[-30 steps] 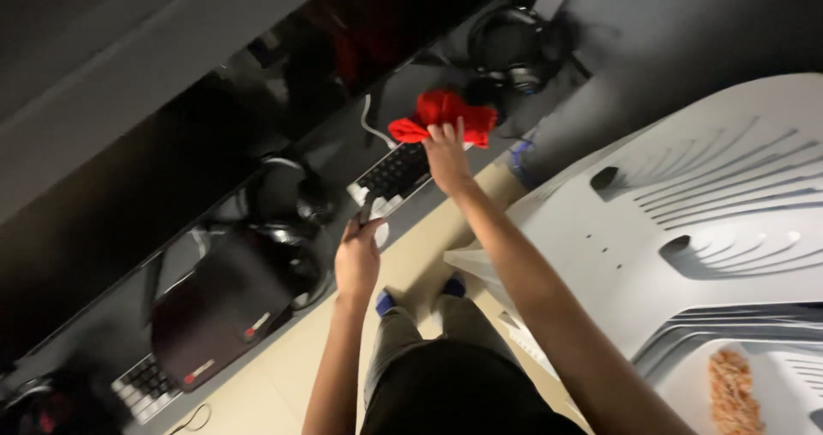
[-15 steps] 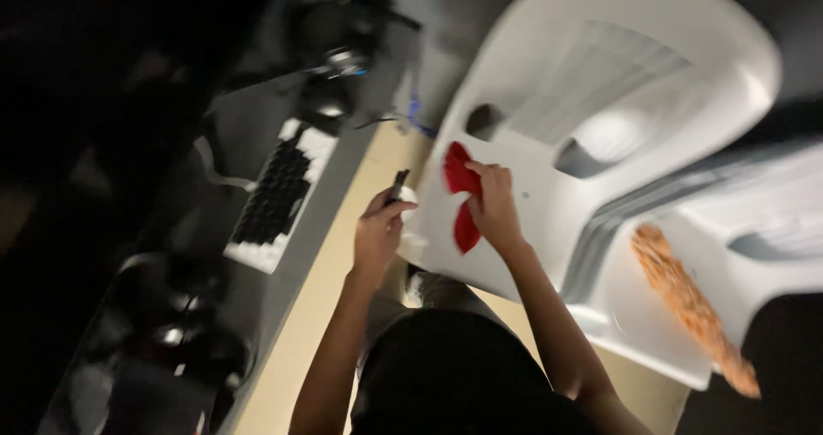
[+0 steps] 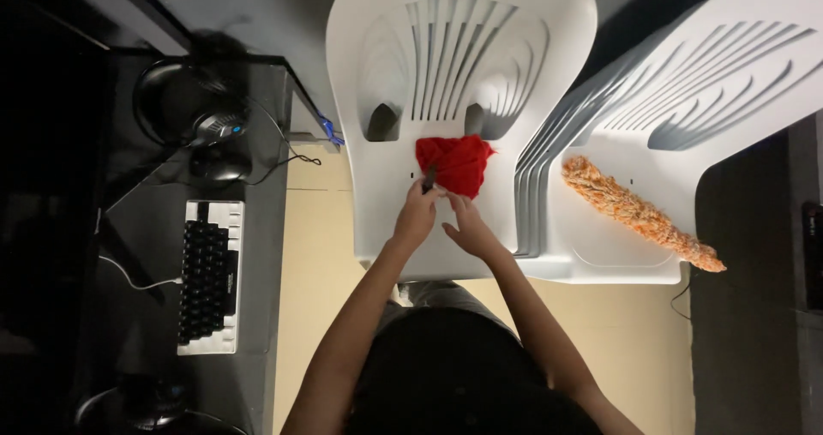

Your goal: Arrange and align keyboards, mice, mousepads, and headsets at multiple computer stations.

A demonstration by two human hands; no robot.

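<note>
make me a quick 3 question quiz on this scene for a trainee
1. True or false: the red cloth lies on the seat of the white plastic chair.
2. Which thing lies on the stack of white chairs to the right? A) the orange fluffy duster B) the keyboard C) the headset
3. Fill the gap: the left hand holds a small dark ____ by the cloth's edge, while the right hand rests just below the cloth.

Key
1. True.
2. A. The keyboard and headset sit on the dark desk at the left.
3. Object; its kind cannot be told from this view.
</note>
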